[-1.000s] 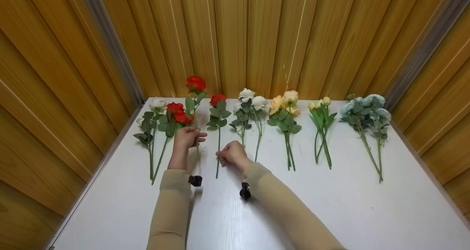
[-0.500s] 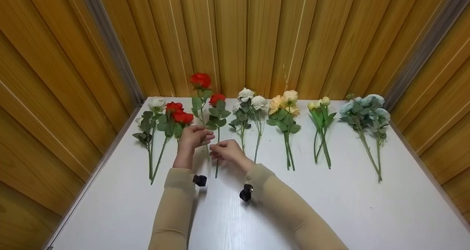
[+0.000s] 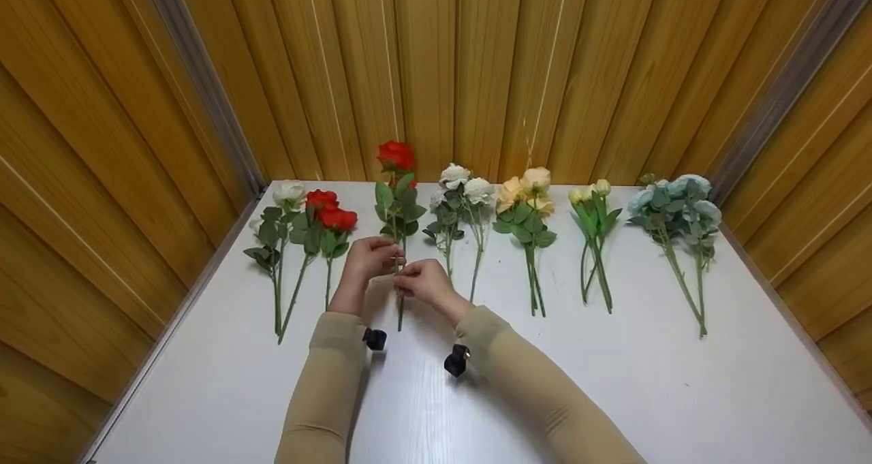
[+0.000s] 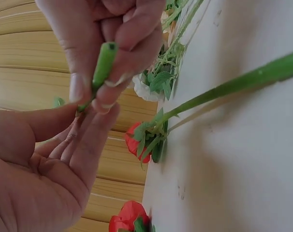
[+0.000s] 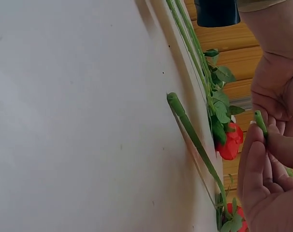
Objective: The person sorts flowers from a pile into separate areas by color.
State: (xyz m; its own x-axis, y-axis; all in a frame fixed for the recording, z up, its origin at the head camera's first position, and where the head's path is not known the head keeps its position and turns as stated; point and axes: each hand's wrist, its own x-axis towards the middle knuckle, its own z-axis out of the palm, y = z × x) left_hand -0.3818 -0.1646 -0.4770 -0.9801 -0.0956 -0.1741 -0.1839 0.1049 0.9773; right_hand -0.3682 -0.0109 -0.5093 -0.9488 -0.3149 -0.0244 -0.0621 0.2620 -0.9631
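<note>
A red rose (image 3: pixel 395 155) stands raised over the table, its green stem (image 4: pixel 104 65) between both hands. My left hand (image 3: pixel 371 259) pinches the stem below the leaves with thumb and fingers. Just under it, my right hand (image 3: pixel 426 283) pinches the stem near its cut end, which pokes out between the fingertips in the right wrist view. Behind the raised rose lies another red rose, its bloom mostly hidden in the head view; its stem (image 5: pixel 195 137) runs along the white table (image 3: pixel 422 409). Left of the hands rest more red roses (image 3: pixel 337 217).
White roses (image 3: pixel 289 193) lie at the far left, and more white roses (image 3: pixel 478 190) right of the hands. Further right are peach roses (image 3: pixel 537 181), yellow tulips (image 3: pixel 599 190) and pale blue flowers (image 3: pixel 691 186). Wood-patterned walls (image 3: pixel 490 75) enclose the table's back and sides.
My left hand has carried the raised rose rightward, over the lying one. My right hand has shifted slightly up and left, from the lying rose's stem to the raised one's.
</note>
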